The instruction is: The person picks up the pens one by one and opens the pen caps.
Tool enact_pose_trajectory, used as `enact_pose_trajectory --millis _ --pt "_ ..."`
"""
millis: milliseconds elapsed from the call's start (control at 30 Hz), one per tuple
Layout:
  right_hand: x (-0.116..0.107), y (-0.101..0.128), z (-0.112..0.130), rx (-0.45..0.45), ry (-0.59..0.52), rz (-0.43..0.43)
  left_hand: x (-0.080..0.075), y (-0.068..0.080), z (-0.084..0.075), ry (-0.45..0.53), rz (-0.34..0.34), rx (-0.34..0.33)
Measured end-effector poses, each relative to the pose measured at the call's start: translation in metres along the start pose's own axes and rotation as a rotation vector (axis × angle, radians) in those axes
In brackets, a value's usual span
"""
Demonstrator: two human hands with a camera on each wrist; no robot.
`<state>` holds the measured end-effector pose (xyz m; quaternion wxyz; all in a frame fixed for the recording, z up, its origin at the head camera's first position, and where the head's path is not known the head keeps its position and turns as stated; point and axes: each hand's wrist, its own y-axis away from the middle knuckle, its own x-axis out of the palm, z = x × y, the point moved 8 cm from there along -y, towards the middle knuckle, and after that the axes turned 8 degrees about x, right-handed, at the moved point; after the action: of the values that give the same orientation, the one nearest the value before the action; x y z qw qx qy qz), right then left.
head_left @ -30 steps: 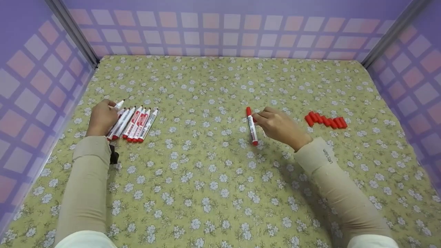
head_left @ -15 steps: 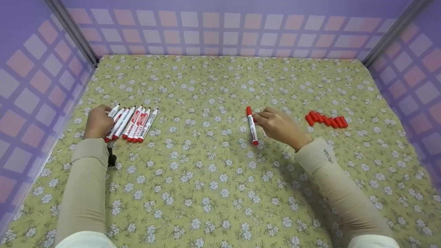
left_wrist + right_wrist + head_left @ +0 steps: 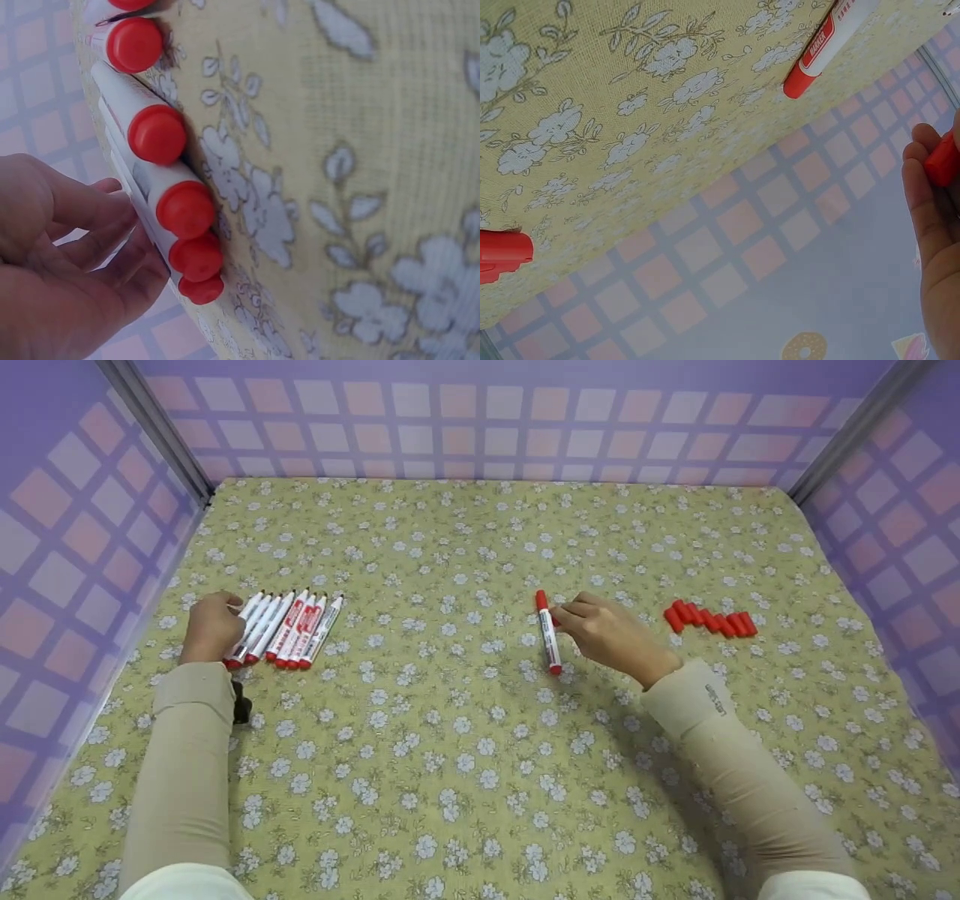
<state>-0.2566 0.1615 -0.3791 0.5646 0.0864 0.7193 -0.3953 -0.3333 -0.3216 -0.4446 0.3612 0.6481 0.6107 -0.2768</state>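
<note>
Since a second ago the left hand (image 3: 212, 626) has laid its uncapped marker down at the left end of the row of markers (image 3: 289, 628) in the left-middle of the head view — its fingers now rest loosely curled against the outermost barrel, gripping nothing; the right hand (image 3: 604, 634) has not shifted. Right of centre, that hand pinches a capped red marker (image 3: 548, 633) lying on the floral cloth (image 3: 465, 750); loose red caps (image 3: 711, 620) sit further right.
</note>
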Motion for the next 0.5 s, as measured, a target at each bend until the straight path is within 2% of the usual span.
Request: enact_pose_trajectory --millis 267,500 --pt "0.000 0.002 -0.001 -0.011 0.004 -0.010 0.001 -0.002 -0.003 -0.003 0.004 -0.009" --pt "0.001 0.003 -0.006 0.033 -0.003 0.034 -0.001 -0.003 -0.010 0.061 -0.070 0.000"
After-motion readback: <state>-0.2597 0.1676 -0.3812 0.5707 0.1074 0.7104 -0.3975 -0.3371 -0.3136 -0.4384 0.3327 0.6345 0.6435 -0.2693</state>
